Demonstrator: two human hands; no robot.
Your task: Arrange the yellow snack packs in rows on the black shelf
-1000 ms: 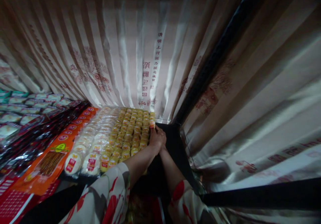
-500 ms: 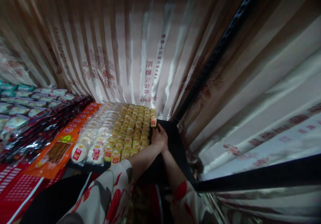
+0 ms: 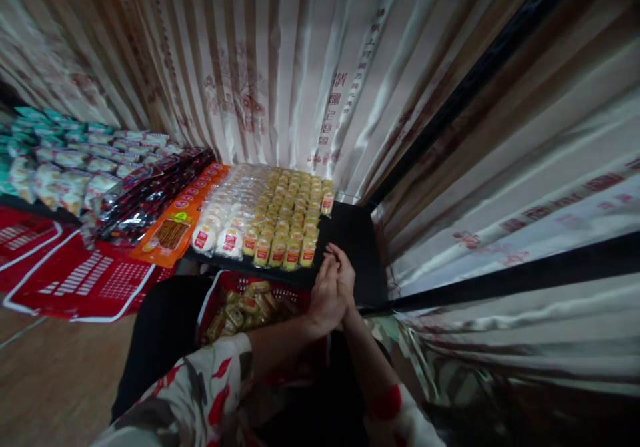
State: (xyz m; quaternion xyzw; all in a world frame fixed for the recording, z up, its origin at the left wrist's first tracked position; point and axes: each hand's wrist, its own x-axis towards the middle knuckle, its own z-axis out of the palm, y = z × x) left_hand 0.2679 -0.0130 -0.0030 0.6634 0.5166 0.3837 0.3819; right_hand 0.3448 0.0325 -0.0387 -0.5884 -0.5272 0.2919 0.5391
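Note:
My left hand point(image 3: 325, 297) and my right hand point(image 3: 347, 275) are pressed together above the front edge of a black shelf point(image 3: 356, 230). Both have fingers stretched out, and nothing shows between them, though the palms are hidden. Just left of them stand tight rows of small yellow wrapped snack packs point(image 3: 287, 210) with red labels. One yellow pack point(image 3: 327, 203) sits at the far end of the rightmost row. Below, a red basket point(image 3: 203, 313) holds a heap of similar yellow packs point(image 3: 245, 307), partly covered by my left arm.
White round snack packs point(image 3: 230, 237) line up beside the yellow ones. Further left lie an orange packet point(image 3: 175, 230), dark shiny packets point(image 3: 150, 193), and white and green bags point(image 3: 75, 160). Other red baskets point(image 3: 95, 277) stand below. A pleated curtain point(image 3: 280, 67) hangs behind; a black post point(image 3: 450, 107) rises right.
My hands have drawn back from the yellow pack at the far end of the rightmost row and come together near the shelf's front edge. The view has shifted, showing the basket below.

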